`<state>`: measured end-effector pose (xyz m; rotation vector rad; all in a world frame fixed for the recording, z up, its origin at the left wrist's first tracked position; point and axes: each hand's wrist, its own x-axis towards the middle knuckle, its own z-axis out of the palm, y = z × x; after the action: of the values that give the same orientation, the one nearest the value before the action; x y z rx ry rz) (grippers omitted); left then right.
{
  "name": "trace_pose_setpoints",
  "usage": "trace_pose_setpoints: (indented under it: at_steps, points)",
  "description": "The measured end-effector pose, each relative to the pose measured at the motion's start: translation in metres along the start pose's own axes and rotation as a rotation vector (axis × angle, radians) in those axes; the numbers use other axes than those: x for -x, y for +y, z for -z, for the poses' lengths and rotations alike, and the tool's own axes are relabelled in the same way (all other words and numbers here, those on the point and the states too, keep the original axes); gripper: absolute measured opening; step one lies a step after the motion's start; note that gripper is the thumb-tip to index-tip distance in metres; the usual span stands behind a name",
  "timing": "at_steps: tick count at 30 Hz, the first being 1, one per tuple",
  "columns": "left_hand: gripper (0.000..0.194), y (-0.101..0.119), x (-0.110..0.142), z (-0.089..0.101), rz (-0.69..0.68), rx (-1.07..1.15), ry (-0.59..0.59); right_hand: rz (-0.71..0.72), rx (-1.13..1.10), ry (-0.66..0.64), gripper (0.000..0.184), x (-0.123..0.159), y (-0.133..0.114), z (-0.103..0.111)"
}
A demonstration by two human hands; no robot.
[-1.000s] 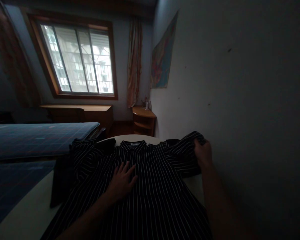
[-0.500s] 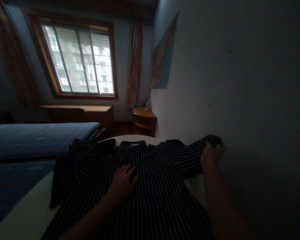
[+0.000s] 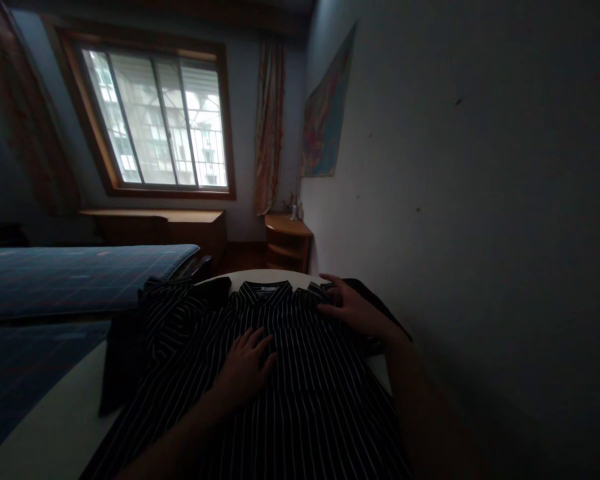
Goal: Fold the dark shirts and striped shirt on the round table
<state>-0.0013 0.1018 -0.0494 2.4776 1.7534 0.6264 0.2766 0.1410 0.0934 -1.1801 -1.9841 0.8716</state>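
Striped collared shirt [image 3: 305, 393] on round pale bench [image 3: 55, 433]: body already spread, sleeve at left [image 3: 170, 313] yet bunched; left hand [image 3: 247, 367] flat on cloth, grip empty; right hand [image 3: 353, 308] at opposite shoulder, fingers parted, any hold unclear.

The single head-worn view looks forward and down, close over a black, white-striped collared shirt [image 3: 305, 367], towards a brown wood-framed glass window [image 3: 155, 120] farther off.

The right grip [image 3: 353, 308] has released the outer end of the sleeve [image 3: 367, 291] and moved inward to the shirt's [image 3: 305, 360] shoulder; the sleeve now slopes downward.
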Motion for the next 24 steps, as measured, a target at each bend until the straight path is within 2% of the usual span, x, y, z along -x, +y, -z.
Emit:
trace_pose_setpoints:
  at_steps: [2, 4, 10, 13, 15, 16, 18, 22, 24]
  points:
    - [0.048, 0.000, 0.000, 0.000, 0.008, 0.015, 0.006, -0.032, 0.010, -0.153, 0.070, 0.000, 0.002, -0.007]
    - [0.048, -0.001, -0.001, -0.001, 0.010, 0.044, 0.027, -0.056, 0.005, -0.244, 0.067, -0.001, 0.004, -0.013]
    - [0.046, -0.002, -0.004, -0.001, 0.049, 0.232, 0.102, -0.011, -0.076, -0.246, 0.068, -0.001, -0.008, -0.024]
    - [0.048, -0.001, -0.005, 0.007, 0.069, 0.363, 0.128, -0.029, -0.147, -0.392, 0.073, 0.001, -0.019, -0.030]
    - [0.050, 0.000, -0.005, 0.013, 0.063, 0.409, 0.129, -0.080, -0.159, -0.500, 0.069, 0.002, -0.020, -0.032]
    - [0.050, 0.000, -0.004, 0.016, 0.053, 0.416, 0.124, -0.106, -0.139, -0.509, 0.066, 0.001, -0.017, -0.031]
    - [0.050, 0.000, -0.003, 0.018, 0.013, 0.411, 0.113, -0.135, -0.006, -0.405, 0.056, -0.001, -0.009, -0.028]
    - [0.043, 0.001, -0.001, 0.016, -0.071, 0.327, 0.130, -0.220, 0.502, 0.031, 0.038, -0.008, 0.016, -0.016]
    - [0.046, 0.002, 0.000, 0.013, -0.119, 0.279, 0.136, -0.319, 0.666, 0.155, 0.035, -0.009, 0.027, -0.012]
